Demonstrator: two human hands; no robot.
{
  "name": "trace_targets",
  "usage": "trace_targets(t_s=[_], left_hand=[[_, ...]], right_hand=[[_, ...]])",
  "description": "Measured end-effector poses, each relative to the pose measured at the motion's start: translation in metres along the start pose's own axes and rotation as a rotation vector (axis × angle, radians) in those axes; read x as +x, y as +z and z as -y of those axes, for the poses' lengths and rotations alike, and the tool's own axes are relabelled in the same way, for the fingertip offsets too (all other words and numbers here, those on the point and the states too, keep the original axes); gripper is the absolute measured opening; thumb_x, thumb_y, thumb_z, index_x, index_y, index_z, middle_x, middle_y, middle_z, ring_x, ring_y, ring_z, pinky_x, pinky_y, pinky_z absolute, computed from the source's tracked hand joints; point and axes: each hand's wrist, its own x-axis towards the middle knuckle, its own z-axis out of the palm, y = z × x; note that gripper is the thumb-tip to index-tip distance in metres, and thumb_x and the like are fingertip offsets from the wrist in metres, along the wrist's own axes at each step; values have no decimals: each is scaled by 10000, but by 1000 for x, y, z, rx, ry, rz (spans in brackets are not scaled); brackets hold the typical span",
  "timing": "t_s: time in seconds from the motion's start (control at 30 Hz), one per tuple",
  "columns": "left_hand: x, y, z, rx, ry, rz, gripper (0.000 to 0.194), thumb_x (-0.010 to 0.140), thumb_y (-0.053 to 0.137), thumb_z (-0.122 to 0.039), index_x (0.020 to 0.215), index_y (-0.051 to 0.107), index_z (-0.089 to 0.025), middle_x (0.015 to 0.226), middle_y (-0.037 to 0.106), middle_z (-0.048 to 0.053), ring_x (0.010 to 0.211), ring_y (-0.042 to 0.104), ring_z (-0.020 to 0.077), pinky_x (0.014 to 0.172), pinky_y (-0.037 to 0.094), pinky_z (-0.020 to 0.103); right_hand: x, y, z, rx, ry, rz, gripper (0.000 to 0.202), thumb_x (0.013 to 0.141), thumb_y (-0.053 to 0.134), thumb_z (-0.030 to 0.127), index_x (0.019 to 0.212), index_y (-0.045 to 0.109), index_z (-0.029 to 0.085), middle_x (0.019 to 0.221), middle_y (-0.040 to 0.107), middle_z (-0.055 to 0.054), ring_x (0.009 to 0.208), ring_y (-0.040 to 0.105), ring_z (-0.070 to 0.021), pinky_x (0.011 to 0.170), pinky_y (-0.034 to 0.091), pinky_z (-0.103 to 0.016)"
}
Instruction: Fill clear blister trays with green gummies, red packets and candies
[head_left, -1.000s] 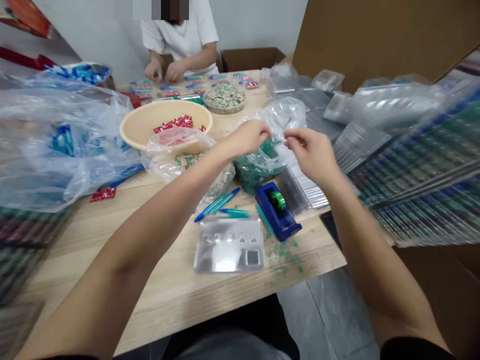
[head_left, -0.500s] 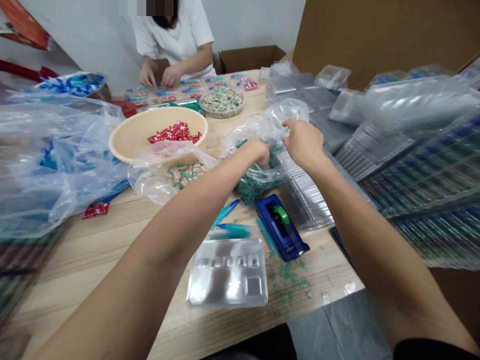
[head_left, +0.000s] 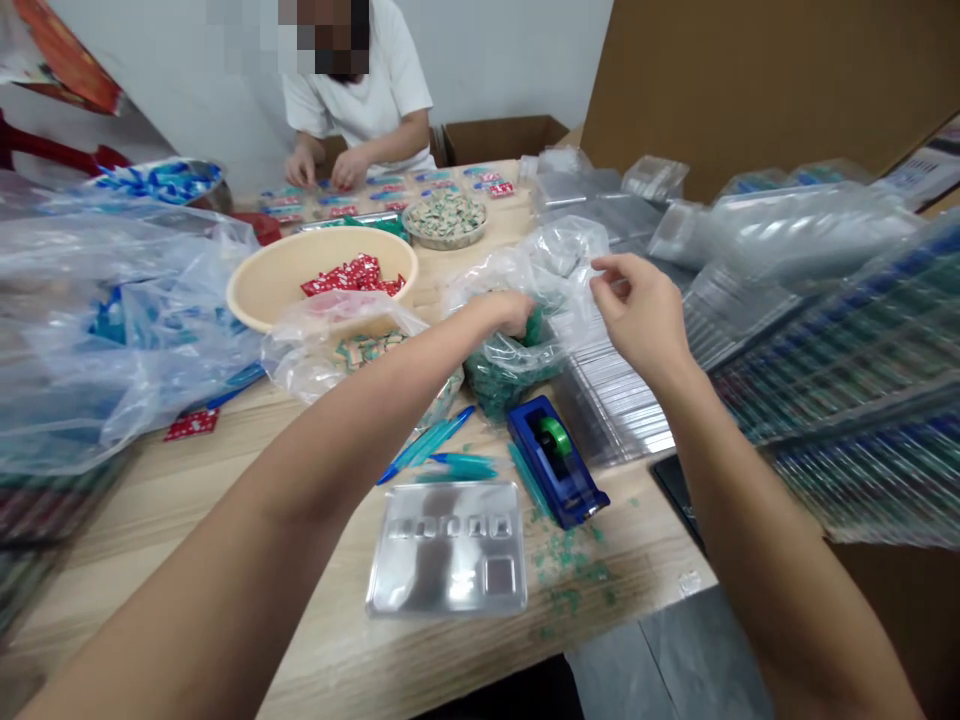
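Clear crumpled bag (head_left: 525,290) of small green pieces, centre of frame, mouth open, left hand (head_left: 508,312) dipped inside, grip hidden, cannot tell, right hand (head_left: 637,310) pinching bag's rim at right, blue tape dispenser (head_left: 555,470) just below, clear tray (head_left: 448,550) lower centre.

Blue tape dispenser (head_left: 556,459) beside clear blister tray (head_left: 448,548) (pens (head_left: 435,450) just behind), beige bowl (head_left: 281,277) farther back.

Both forearms are bare to the elbow, with a dark sleeve edge (head_left: 825,712) at the right arm.
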Motion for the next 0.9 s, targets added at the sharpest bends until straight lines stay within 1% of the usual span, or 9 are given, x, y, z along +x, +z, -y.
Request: trace_targets(t_s=[0.1,0.23,0.33,0.43,0.5,0.67,0.77,0.83,0.9], left_hand=[[-6,-10,-8,45,-36,49,109,839,582,-89,926,647,-100,775,655,-53,790,494,81,849,404,163],[-14,-8,-20,46,-44,25,215,843,674,-243,1016,642,-121,815,655,-61,852,530,89,861,418,183],[-18,-4,-22,15,-33,-12,272,901,643,-342,1031,640,-103,917,665,-3,898,605,138,854,499,266],[-16,-7,-15,-56,-23,-64,308,940,595,-385,1065,632,-106,1045,649,48,938,643,199,831,559,361],[-12,-13,-10,-117,-33,-130,258,933,613,-346,1038,631,-112,1013,648,46,900,642,183,798,562,351],[-10,-25,-9,-290,-92,-448,66,874,600,-153,934,592,-127,792,593,-10,654,568,108,637,492,243],[-15,-21,-18,-365,-127,-609,77,891,493,-170,939,551,-156,711,554,-24,567,534,116,573,459,235],[-19,-16,-27,-374,-117,-659,88,905,463,-196,935,541,-169,761,585,1,648,579,144,637,485,260],[-24,-10,-36,-346,-80,-662,76,898,491,-205,920,555,-171,882,628,43,836,616,184,803,496,311]], right_hand=[[-11,-8,12,303,117,15,201,826,566,189,986,685,165,802,651,-26,673,639,-160,719,539,-360],[-17,-9,27,723,370,17,116,766,647,147,875,669,179,739,641,17,609,620,-116,679,548,-305],[-23,-12,34,830,467,11,109,736,686,135,830,657,181,700,639,31,573,605,-106,689,557,-304],[-33,-16,40,913,573,24,86,778,665,138,847,640,182,698,640,28,588,618,-109,749,570,-311],[-38,-13,43,998,683,44,28,858,591,158,857,615,173,717,635,7,642,644,-114,804,571,-307],[-23,21,57,1202,981,118,259,977,435,382,1050,551,161,896,619,-78,806,675,-183,796,588,-381],[-1,43,63,1312,1088,142,450,984,325,524,1181,505,162,941,606,-104,864,670,-232,758,593,-450],[11,52,64,1393,1111,131,480,994,247,542,1174,513,186,895,609,-79,843,668,-227,727,599,-437],[17,58,62,1474,1098,125,456,999,242,527,1093,556,210,817,619,-42,791,663,-211,701,602,-404]])
